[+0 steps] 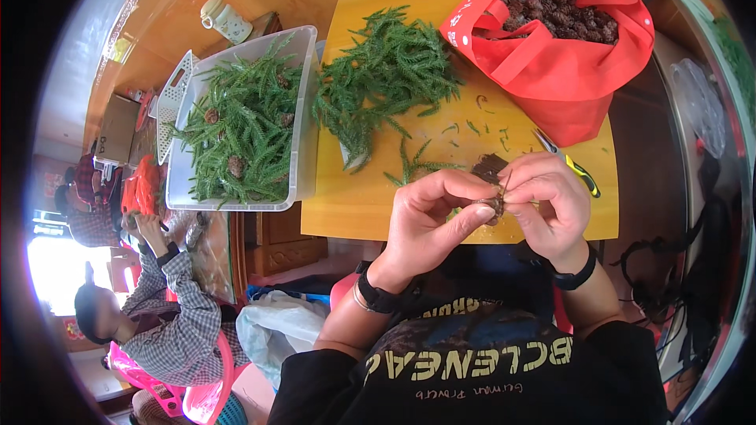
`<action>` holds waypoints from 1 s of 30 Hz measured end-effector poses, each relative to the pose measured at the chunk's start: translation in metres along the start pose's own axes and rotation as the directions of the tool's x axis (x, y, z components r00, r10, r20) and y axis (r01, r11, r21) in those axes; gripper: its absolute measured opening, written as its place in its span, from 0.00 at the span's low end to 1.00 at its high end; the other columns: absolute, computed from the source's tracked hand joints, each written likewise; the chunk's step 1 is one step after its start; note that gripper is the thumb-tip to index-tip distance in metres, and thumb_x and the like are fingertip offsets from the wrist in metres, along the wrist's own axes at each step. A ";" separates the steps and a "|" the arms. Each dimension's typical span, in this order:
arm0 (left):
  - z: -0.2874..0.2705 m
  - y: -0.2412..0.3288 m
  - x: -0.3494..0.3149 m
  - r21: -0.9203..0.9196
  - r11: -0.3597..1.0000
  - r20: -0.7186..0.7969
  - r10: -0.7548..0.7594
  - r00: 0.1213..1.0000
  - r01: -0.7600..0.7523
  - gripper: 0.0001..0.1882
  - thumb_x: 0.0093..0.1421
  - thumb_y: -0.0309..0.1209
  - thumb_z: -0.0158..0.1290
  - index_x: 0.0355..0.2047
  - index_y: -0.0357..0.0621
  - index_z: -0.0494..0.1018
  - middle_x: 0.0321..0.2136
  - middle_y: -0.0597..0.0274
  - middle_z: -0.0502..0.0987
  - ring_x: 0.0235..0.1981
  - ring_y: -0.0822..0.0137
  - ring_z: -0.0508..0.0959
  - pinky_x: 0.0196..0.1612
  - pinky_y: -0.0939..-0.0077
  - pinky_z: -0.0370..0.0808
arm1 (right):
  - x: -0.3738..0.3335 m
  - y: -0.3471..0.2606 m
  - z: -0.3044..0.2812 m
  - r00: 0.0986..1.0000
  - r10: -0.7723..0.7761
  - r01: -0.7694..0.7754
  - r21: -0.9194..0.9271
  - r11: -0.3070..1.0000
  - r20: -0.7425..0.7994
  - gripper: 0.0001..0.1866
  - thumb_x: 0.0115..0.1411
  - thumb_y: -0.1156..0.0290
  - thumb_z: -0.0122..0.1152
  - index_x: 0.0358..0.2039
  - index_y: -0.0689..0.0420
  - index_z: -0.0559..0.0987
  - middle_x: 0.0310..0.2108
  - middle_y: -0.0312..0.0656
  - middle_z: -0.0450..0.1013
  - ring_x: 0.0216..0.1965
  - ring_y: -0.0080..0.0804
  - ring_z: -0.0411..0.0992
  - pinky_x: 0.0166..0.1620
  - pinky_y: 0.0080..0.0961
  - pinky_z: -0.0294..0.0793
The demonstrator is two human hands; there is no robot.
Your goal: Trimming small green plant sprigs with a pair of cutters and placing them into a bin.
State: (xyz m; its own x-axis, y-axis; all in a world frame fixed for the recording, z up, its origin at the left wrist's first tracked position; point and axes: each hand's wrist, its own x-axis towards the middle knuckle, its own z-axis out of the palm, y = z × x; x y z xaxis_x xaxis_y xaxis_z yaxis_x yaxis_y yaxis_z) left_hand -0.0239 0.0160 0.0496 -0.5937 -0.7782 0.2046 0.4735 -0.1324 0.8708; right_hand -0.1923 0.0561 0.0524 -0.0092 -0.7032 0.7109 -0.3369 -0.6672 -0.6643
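Pinecone, brown [494,208] | between left hand [425,216] and right hand [555,203], equally near | left pinching it, right's fingertips closed at its edge | long axis unclear | green sprig [413,167] ahead-left

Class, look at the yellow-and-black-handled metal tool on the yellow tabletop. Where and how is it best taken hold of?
Probably by the middle of its yellow-and-black handle, coming from the picture's right. The tool lies slanted: its handle points to the lower right, while its silver metal end points up-left, beside the red fabric bag.
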 end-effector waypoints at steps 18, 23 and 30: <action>-0.015 0.007 0.001 -0.281 0.958 -0.018 -0.054 0.998 0.047 0.15 0.54 0.31 0.58 0.37 0.42 0.64 0.35 0.52 0.71 0.34 0.61 0.77 0.29 0.81 0.75 | -0.086 0.066 -0.101 0.729 0.683 -0.416 -0.760 0.500 0.050 0.19 0.41 0.74 0.64 0.33 0.59 0.67 0.38 0.46 0.65 0.40 0.46 0.66 0.43 0.33 0.66; -0.021 0.004 0.000 -0.298 0.954 -0.038 0.012 0.999 -0.023 0.14 0.56 0.31 0.56 0.38 0.43 0.64 0.35 0.52 0.71 0.36 0.60 0.76 0.29 0.82 0.75 | -0.092 0.066 -0.111 0.772 0.634 -0.480 -0.699 0.530 -0.050 0.12 0.41 0.79 0.59 0.27 0.61 0.67 0.31 0.47 0.63 0.31 0.43 0.66 0.34 0.29 0.68; -0.025 0.001 0.003 -0.369 0.925 -0.021 -0.112 0.993 0.097 0.14 0.57 0.31 0.54 0.40 0.41 0.64 0.39 0.47 0.72 0.38 0.59 0.77 0.32 0.79 0.77 | -0.066 0.007 -0.124 0.495 0.868 -0.832 -0.263 0.488 0.044 0.13 0.49 0.72 0.60 0.19 0.60 0.63 0.27 0.37 0.71 0.24 0.13 0.58 0.25 0.14 0.56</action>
State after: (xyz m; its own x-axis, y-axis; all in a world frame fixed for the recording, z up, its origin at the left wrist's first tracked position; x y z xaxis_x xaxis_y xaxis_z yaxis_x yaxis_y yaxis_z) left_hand -0.0088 -0.0018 0.0401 -0.6290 -0.7714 0.0959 0.6204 -0.4238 0.6599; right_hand -0.3106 0.1285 0.0291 -0.2557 -0.9378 -0.2346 -0.4039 0.3242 -0.8554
